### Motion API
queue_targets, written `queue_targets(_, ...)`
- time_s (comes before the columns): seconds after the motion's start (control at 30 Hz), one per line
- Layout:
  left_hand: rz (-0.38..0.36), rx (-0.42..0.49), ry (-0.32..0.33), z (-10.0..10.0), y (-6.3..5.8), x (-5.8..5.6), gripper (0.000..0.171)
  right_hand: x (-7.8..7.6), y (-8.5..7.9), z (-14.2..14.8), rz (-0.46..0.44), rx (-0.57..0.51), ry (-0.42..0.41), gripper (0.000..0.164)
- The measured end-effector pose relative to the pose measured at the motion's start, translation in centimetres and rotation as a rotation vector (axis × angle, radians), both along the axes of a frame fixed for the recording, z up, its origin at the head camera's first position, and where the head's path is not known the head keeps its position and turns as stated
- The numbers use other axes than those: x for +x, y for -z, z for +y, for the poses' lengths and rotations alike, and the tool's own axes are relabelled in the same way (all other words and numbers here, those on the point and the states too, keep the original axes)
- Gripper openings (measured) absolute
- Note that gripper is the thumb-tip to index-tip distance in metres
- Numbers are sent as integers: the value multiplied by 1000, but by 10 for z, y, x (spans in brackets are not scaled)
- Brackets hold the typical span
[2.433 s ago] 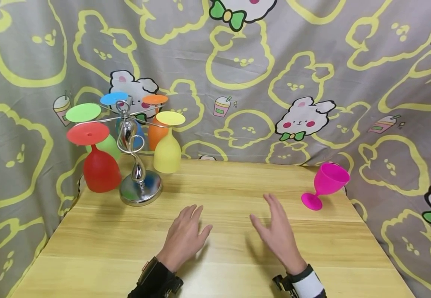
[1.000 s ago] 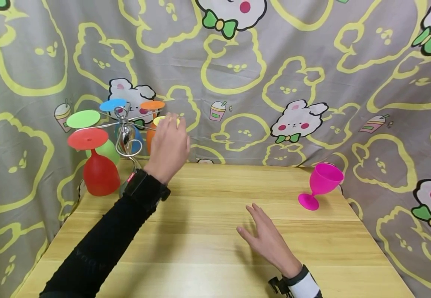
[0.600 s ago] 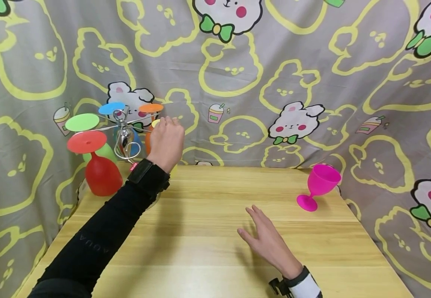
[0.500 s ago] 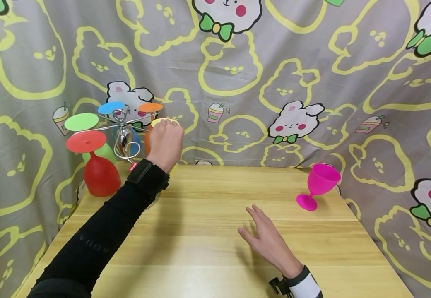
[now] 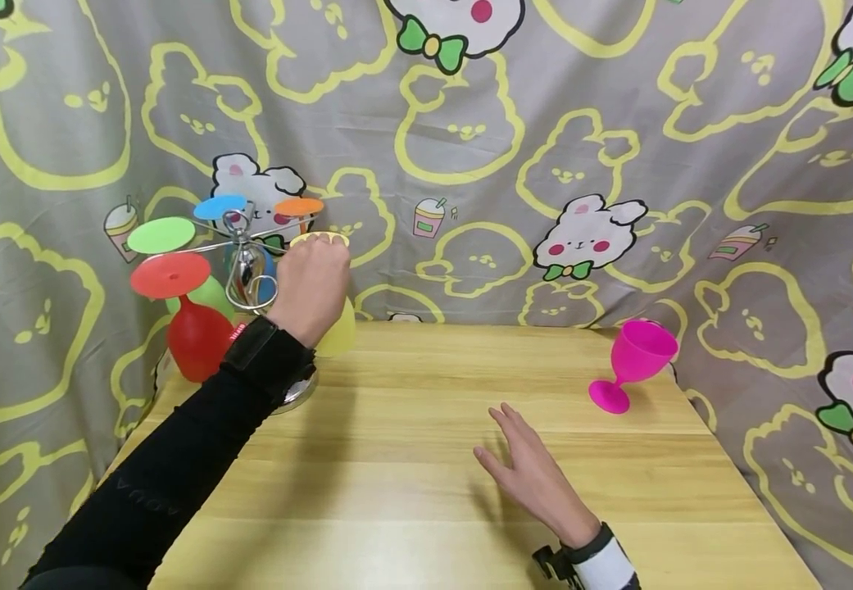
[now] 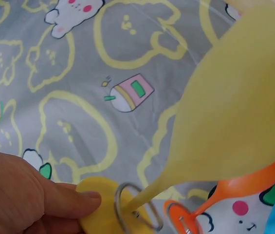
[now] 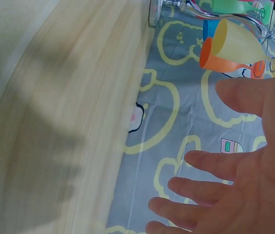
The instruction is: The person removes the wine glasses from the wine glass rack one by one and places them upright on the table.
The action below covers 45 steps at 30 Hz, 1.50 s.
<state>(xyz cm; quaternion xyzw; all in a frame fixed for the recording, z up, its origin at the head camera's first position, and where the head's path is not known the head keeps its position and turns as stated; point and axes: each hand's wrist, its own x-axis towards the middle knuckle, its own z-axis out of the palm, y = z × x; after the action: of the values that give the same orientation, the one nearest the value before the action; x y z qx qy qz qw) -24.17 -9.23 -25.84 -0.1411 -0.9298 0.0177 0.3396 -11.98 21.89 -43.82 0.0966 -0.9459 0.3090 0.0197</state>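
Note:
My left hand [image 5: 311, 287] reaches over to the metal goblet rack [image 5: 247, 266] and pinches the round foot of the yellow goblet [image 6: 234, 102] between thumb and fingers. In the left wrist view a wire loop [image 6: 119, 207] of the rack surrounds the stem, close by the foot. The goblet hangs upside down, its bowl partly behind my hand in the head view. My right hand [image 5: 540, 483] hovers over the table with fingers spread and nothing in it.
Red [image 5: 197, 340], green [image 5: 162, 236], blue [image 5: 221, 206] and orange [image 5: 298, 206] goblets also hang upside down from the rack. A magenta goblet [image 5: 643, 352] stands upright at the right of the wooden table [image 5: 411, 426]. A patterned curtain [image 5: 463, 197] encloses the back and sides.
My left hand has gone from above the table up to the rack and taken hold of the yellow goblet's foot, then shifted slightly left. My right hand moved a little left.

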Motion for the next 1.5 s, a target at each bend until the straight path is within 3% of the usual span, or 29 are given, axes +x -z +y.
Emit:
queue_targets(0.17,-74,84,18,-11,-11,2,29,0,-1,0,-6,-5,3,71)
queue_targets(0.37,-105,123,-7,-20,-22,-9,24,-1,-1,1,-26,-6,1,70)
queue_targets(0.7,-98,88,-49,-11,-27,-38,21,0,-1,1,-48,-15,1,68)
queue_targets(0.93,-166,21,-69,5,-28,-46,21,0,-1,1,-60,-25,3,69)
queue_targets(1.23,-183,-40,-16,25,-19,-34,19,-1,-1,2,-56,-20,2,70)
queue_targets(1.5,-260,92,123,32,-18,-7,20,-2,-1,3,-56,-23,0,69)
